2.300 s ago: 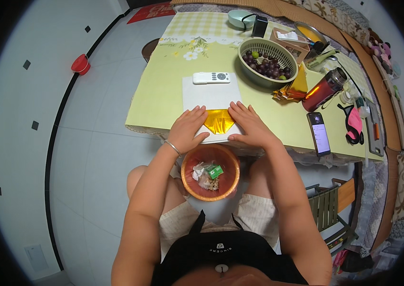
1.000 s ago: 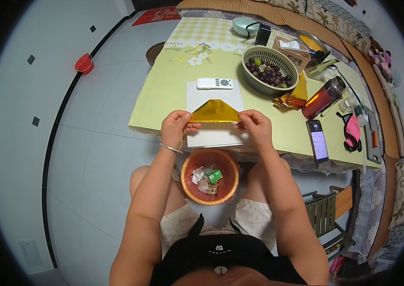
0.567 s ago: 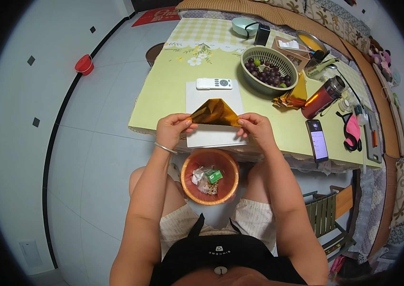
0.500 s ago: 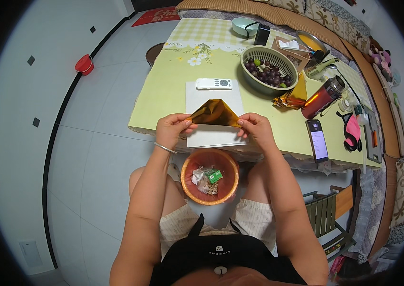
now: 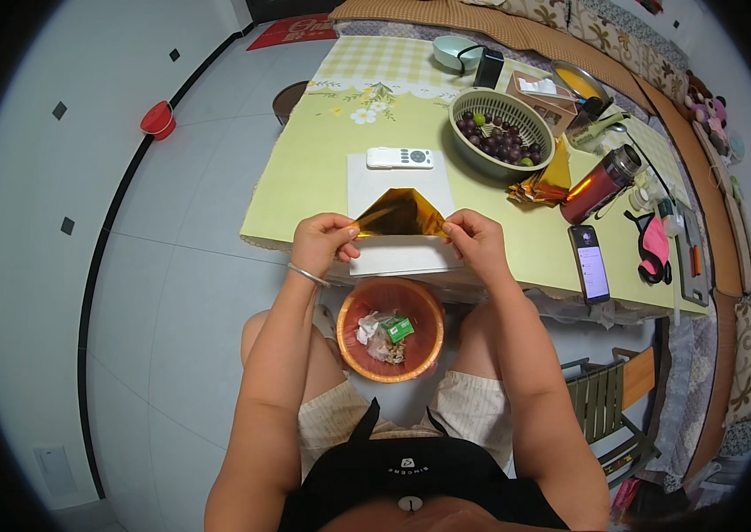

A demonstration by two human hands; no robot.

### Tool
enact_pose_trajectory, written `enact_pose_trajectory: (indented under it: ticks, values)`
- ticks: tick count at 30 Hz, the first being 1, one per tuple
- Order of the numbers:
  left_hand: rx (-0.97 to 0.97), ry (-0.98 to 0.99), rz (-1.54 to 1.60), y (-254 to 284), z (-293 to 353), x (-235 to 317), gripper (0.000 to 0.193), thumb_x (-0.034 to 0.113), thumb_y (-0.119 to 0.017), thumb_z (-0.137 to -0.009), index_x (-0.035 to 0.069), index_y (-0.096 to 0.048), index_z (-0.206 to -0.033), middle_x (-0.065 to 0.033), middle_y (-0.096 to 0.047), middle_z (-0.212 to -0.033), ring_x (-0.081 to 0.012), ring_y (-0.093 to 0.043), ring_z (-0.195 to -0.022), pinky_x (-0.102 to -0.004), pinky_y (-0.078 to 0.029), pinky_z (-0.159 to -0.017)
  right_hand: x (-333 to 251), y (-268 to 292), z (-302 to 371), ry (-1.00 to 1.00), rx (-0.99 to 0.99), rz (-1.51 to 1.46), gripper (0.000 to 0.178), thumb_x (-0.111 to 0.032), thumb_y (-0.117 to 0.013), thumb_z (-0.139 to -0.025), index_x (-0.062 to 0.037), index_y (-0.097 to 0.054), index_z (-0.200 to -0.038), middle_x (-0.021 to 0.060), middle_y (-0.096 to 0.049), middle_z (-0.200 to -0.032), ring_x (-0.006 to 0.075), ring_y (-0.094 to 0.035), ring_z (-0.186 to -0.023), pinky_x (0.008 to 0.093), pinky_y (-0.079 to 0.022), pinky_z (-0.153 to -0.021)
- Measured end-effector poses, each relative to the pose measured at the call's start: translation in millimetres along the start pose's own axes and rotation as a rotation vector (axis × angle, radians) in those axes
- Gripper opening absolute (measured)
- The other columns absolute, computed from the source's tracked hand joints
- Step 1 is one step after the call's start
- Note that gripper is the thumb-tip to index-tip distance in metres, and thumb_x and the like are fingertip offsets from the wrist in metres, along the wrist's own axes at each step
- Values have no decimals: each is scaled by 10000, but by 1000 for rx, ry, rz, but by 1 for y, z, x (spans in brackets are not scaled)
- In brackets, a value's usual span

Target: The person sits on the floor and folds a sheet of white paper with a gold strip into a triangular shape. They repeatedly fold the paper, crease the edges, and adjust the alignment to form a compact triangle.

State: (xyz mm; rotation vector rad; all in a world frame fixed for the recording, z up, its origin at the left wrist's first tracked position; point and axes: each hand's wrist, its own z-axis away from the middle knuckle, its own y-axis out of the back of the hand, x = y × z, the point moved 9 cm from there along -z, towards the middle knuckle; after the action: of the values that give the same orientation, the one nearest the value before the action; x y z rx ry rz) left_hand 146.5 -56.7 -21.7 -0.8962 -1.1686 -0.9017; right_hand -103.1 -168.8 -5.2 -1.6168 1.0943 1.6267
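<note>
A shiny gold foil sheet (image 5: 400,213), folded to a peaked shape with a straight near edge, is stretched between my two hands. My left hand (image 5: 324,241) pinches its left corner between thumb and fingers. The right corner is gripped the same way by my right hand (image 5: 476,243). Below the foil lies a white pad (image 5: 402,258) at the table's near edge. A white remote control (image 5: 399,158) rests on the pad's far end. More folded gold foil pieces (image 5: 542,184) stand in a bunch to the right.
A colander of grapes (image 5: 501,137) sits behind the foil bunch, beside a red thermos (image 5: 601,184). A lit phone (image 5: 589,263) and a pink eye mask (image 5: 653,246) lie at the right. Between my knees stands an orange waste bin (image 5: 391,372) with rubbish inside.
Both hands keep their pinch on the foil, which has shifted only slightly and catches the light differently. Nothing else has visibly moved.
</note>
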Motion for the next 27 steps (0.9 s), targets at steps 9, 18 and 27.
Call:
enact_pose_trajectory:
  ticks: [9, 18, 27]
  values:
    - [35, 106, 144, 4, -3, -16, 148, 8, -667, -905, -41, -665, -1045, -89, -698, -870, -150, -712, -681, -210, -558, -527, 4, -1, 0, -26, 14, -61, 77, -82, -673, -922, -13, -694, -897, 9, -664, -711, 44, -515, -513, 200, -413, -461]
    - [6, 132, 164, 6, -5, -18, 130, -30, -646, -901, -67, -658, -1025, -142, -726, -937, -141, -707, -712, -204, -586, -603, 2, -5, 2, -55, 8, 119, 93, -54, -678, -911, -4, -732, -968, 27, -698, -774, 63, -600, -571, 195, -455, -498]
    - [33, 88, 186, 1, -4, -9, 137, 7, -650, -923, -62, -677, -1038, -148, -736, -906, -139, -711, -744, -205, -578, -619, 11, -7, -1, -88, 50, -91, 132, -14, -623, -949, 60, -696, -1030, 66, -704, -835, 123, -702, -675, 218, -541, -559]
